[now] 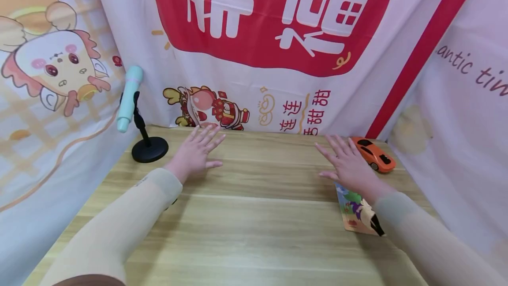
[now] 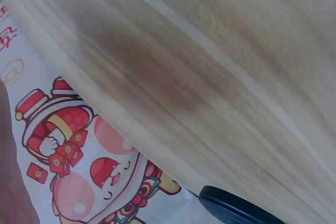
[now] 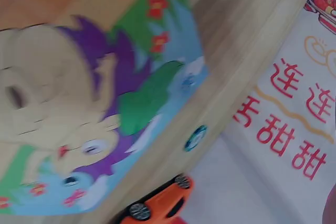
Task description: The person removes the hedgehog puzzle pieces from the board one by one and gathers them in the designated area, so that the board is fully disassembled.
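In the head view my left hand [image 1: 194,153] is held over the back left of the wooden table [image 1: 254,233], palm down with fingers spread. It holds nothing. My right hand [image 1: 351,167] hovers at the back right, also with fingers spread and nothing held. Just beside it is an orange toy car [image 1: 377,157]. Under the right hand and wrist lies a colourful picture board [image 1: 353,215] with a cartoon animal, partly covered by the sleeve. The right wrist view shows the board [image 3: 58,93] close up, and the toy car [image 3: 163,200] below it.
At the back left a mint-green microphone [image 1: 128,100] sits on a stand with a round black base [image 1: 150,149]. A small dark thing is mostly hidden beneath the left sleeve. A small round item [image 3: 196,138] lies near the car. Printed cloths [image 1: 254,78] hang around the table.
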A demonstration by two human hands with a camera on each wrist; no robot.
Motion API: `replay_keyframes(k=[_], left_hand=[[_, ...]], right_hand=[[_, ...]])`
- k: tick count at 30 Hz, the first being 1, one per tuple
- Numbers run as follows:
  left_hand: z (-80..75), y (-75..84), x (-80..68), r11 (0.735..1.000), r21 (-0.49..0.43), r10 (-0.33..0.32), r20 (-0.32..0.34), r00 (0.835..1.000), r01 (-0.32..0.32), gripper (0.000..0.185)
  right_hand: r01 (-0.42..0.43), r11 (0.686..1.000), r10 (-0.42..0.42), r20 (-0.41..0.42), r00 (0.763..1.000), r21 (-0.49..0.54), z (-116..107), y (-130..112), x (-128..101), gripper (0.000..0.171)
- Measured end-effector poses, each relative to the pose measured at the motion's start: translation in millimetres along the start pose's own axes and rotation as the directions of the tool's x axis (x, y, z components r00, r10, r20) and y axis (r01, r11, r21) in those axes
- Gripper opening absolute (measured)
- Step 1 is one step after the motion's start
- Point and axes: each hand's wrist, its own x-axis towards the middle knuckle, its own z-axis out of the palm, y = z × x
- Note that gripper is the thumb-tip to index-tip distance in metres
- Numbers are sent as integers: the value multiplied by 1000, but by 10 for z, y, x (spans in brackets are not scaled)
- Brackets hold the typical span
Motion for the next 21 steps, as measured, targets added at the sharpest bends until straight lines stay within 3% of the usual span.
replay_keyframes(k=[3,6,11,16,21], left_hand=[[-4,78,11,999,-34,0,25,1000,1,91],[-28,170,28,999,-42,-3,65,998,6,92],[-120,355,78,993,-121,24,125,992,-9,93],[-217,590,127,981,-194,26,200,979,13,93],[-219,870,256,966,-259,55,215,975,3,92]], right_hand=[[-27,995,23,44,999,94,40,57,-277,83],[-77,975,46,149,988,207,105,99,-571,83],[-182,929,83,298,951,323,200,159,-927,104],[-267,890,109,395,912,371,253,182,-1074,117],[-354,848,145,471,870,395,322,114,-1053,117]])
